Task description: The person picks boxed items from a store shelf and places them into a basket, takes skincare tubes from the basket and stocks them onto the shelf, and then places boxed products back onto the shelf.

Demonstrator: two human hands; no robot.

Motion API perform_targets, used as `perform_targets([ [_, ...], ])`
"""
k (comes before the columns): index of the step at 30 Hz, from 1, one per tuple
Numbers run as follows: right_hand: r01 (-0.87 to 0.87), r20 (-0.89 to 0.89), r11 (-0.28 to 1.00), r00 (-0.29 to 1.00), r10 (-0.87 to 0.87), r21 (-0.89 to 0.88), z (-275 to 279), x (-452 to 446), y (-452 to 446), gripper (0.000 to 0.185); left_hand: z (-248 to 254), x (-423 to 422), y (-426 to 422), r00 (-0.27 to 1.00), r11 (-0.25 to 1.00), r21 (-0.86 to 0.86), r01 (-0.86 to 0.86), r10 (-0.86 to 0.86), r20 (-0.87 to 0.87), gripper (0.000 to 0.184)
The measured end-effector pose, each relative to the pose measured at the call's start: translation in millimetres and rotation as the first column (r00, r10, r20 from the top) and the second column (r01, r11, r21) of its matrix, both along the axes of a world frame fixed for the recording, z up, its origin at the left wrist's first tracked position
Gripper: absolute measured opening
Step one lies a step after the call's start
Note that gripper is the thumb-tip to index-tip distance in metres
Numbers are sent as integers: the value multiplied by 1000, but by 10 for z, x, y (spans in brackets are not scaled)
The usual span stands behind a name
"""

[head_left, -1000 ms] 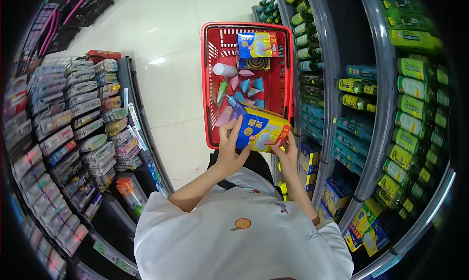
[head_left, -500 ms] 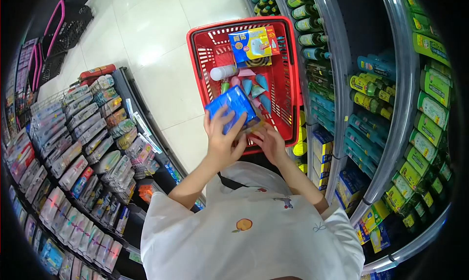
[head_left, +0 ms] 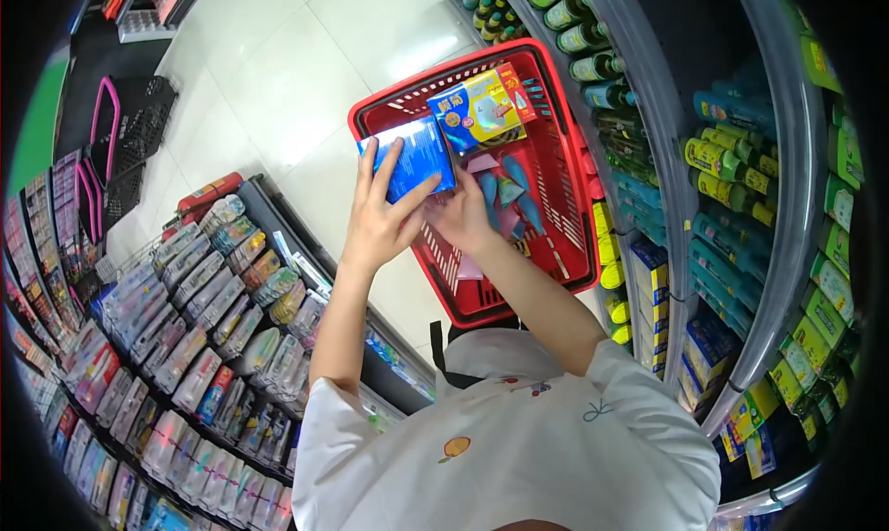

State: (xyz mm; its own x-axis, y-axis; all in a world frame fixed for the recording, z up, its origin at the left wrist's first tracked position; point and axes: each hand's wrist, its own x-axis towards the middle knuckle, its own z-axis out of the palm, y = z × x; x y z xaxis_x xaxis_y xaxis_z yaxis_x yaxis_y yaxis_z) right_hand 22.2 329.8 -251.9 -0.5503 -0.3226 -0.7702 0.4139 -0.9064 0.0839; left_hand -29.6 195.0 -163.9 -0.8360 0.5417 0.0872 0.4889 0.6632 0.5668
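A blue box [head_left: 414,159] with small printed text is held above the left side of a red shopping basket [head_left: 451,284]. My left hand [head_left: 381,218] lies over the box's near left side, its fingers spread across the top face. At the box's lower right corner, my right hand [head_left: 460,213] supports it, with some fingers hidden beneath. Inside the basket, a blue and yellow box [head_left: 477,112] rests at the far end. Several small blue and pink packets [head_left: 511,190] lie loose in the middle.
Shelves of green bottles [head_left: 583,38] and teal packages run along the right. To the left stands a rack of hanging packaged goods [head_left: 199,299]. Black baskets with pink handles [head_left: 109,128] are stacked at far left, near a red fire extinguisher [head_left: 208,193]. Pale floor tiles [head_left: 278,87] lie between.
Both hands have moved the blue box left and farther from my body, and it has turned. The white-capped container seen in the basket before is now hidden. The view has shifted.
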Motion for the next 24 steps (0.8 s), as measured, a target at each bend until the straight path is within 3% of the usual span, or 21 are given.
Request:
perform_targets([
  [5,29,7,996,1000,-29,80,-136,-203,-94,39,-270,-88,-28,998,998,-32,-52,53,28,47],
  [7,65,17,997,998,-66,32,-262,-279,-174,38,-430,-104,-73,998,997,-70,-42,45,47,47],
  [10,97,13,995,995,-97,8,-423,-362,-215,39,-605,-109,-7,993,988,-156,-8,27,119,51],
  [14,93,13,994,995,-94,61,-466,-353,-176,39,-557,-97,175,1000,917,-399,-7,15,17,50],
  [21,61,-50,991,997,-55,116,-270,-253,-212,34,-644,-90,204,997,972,-228,-58,67,32,50],
  [24,53,-29,988,998,-49,148,-358,-253,-285,36,-769,-122,144,996,970,-241,-42,60,66,51],
])
